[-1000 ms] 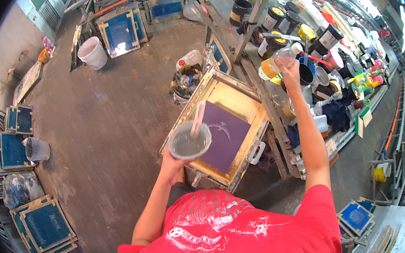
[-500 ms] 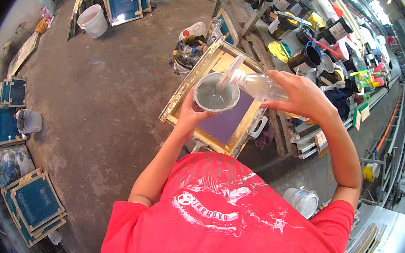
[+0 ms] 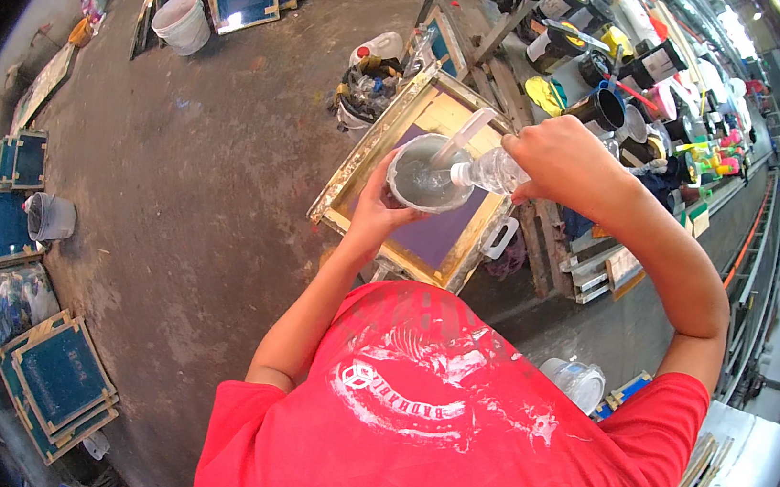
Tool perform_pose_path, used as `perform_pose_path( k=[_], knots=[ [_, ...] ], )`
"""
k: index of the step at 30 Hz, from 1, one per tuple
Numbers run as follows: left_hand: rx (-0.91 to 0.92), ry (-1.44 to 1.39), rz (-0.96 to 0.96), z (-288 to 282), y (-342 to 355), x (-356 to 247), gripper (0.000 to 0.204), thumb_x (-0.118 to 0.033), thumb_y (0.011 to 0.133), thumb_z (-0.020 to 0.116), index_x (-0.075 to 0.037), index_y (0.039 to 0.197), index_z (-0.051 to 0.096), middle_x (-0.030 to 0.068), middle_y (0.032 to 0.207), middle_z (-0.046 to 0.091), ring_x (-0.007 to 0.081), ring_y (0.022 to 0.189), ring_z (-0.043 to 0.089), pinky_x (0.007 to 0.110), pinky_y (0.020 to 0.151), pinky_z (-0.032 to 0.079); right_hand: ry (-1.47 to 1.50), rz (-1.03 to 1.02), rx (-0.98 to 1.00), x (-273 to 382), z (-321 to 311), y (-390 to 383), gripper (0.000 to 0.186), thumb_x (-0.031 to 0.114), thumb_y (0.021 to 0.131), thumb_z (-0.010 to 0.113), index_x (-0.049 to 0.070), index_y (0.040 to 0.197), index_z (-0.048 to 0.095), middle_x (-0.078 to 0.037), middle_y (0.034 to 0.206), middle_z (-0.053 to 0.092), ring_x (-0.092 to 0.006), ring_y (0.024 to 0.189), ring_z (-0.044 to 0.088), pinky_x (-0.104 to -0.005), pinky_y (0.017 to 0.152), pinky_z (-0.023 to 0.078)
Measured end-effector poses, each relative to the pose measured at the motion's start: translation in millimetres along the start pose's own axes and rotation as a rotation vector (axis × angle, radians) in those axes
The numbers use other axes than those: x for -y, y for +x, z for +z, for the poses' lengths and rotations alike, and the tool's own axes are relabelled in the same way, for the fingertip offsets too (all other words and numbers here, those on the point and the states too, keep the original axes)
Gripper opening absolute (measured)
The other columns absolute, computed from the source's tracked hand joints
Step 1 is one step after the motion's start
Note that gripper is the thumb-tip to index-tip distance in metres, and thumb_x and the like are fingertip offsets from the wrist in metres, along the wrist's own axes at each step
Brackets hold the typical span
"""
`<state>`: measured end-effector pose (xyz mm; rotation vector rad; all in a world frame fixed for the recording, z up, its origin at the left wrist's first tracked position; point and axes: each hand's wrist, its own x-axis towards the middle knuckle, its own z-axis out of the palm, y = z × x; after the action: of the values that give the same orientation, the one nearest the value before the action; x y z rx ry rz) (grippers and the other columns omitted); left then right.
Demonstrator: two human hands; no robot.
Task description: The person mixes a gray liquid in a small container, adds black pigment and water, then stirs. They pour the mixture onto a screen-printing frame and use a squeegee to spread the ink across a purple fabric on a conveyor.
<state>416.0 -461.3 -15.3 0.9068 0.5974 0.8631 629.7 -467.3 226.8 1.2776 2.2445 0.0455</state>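
My left hand [image 3: 378, 215] is closed round the side of a grey plastic tub [image 3: 408, 154], with its mouth facing up. Some greyish liquid lies inside, and a pale flat stick [image 3: 469, 131] leans in it against the rim. A clear plastic bottle [image 3: 496, 172] is gripped by my right hand [image 3: 564, 165]. The bottle is tipped sideways, its neck at the tub's right rim and its mouth over the inside. Below the tub is a framed printing screen [image 3: 427, 236] with purple mesh and yellow-taped edges.
A white jug handle [image 3: 500, 239] shows beside the screen's right edge. Paint tubs [image 3: 602, 109] and tools crowd the bench at the upper right. A white bucket [image 3: 182, 25] stands far left on the floor. Blue screens [image 3: 67, 375] lean along the left wall.
My right hand has shifted and turned over the bottle, which now tips at the rim. The tub has moved slightly right, and the stick leans further right.
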Motion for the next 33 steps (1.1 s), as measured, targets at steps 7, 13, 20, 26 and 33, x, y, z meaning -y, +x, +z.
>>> perform_pose_path(
  k=[7,13,20,26,33],
  knots=[
    [0.005,-0.02,-0.02,1,3,1,0.104,0.014,0.072,0.079,-0.011,0.158,0.027,0.01,0.149,0.047,0.0254,0.132,0.053,0.039,0.101,0.056,0.023,0.033,-0.024,-7,-5,-8,0.054,0.044,0.07,0.084,0.006,0.104,0.068,-0.011,0.084,0.071,-0.0303,0.088,0.071,-0.0398,0.076,0.055],
    [0.022,-0.033,-0.01,5,5,2,0.104,0.013,0.071,0.08,-0.011,0.158,0.027,0.0103,0.149,0.047,0.0254,0.132,0.052,0.039,0.101,0.056,0.041,0.074,-0.045,-14,1,-23,0.054,0.046,0.069,0.083,0.006,0.102,0.069,-0.011,0.085,0.071,-0.0314,0.088,0.071,-0.0405,0.076,0.055],
    [-0.01,0.025,-0.048,8,6,3,0.102,0.014,0.071,0.08,-0.011,0.157,0.03,0.0091,0.148,0.048,0.0247,0.132,0.053,0.039,0.1,0.057,0.095,0.139,-0.046,-27,20,-42,0.056,0.049,0.07,0.081,0.006,0.104,0.068,-0.012,0.085,0.071,-0.0331,0.089,0.07,-0.0421,0.077,0.054],
    [-0.003,0.052,-0.104,15,11,1,0.102,0.014,0.07,0.08,-0.011,0.156,0.032,0.0087,0.147,0.049,0.0243,0.132,0.053,0.038,0.099,0.057,0.125,0.145,-0.085,-31,29,-57,0.056,0.051,0.071,0.08,0.005,0.102,0.068,-0.013,0.084,0.071,-0.0333,0.09,0.071,-0.0424,0.077,0.054],
    [0.043,0.054,-0.115,30,20,0,0.1,0.014,0.07,0.08,-0.011,0.155,0.033,0.0085,0.147,0.049,0.0242,0.132,0.053,0.039,0.099,0.058,0.186,0.183,-0.092,-37,42,-68,0.056,0.052,0.072,0.079,0.005,0.102,0.07,-0.013,0.083,0.07,-0.0337,0.091,0.071,-0.0436,0.078,0.054]
  ],
)
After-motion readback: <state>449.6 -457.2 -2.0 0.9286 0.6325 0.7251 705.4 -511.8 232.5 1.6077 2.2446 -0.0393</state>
